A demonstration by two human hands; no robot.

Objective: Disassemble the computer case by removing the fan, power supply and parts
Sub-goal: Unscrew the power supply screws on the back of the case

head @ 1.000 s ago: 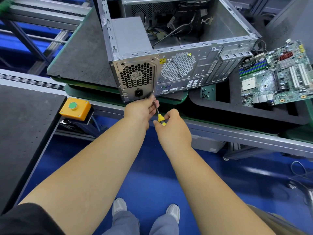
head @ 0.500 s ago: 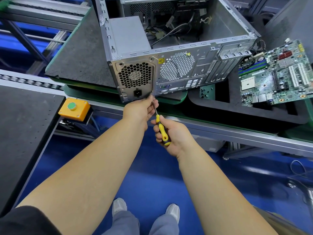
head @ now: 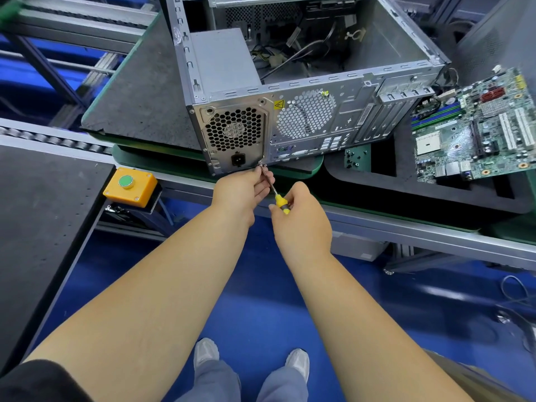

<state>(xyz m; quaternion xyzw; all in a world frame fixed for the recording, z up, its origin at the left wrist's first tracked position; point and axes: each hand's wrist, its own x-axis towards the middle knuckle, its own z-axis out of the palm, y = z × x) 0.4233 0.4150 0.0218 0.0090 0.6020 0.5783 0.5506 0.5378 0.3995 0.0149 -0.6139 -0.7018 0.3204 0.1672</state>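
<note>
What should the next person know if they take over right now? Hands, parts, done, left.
Right hand grips the screwdriver; its tip sits at the lower right screw of the power supply.
Left hand steadies the shaft near the tip.
Case lies open on the pad, rear facing you; supply is still inside, at its left end.
Done: motherboard is out, lying to the right of the case.
Left: finish this screw, check the supply's other corners, lift it out, then clear the loose cables. No fan shows behind the rear grille.
</note>
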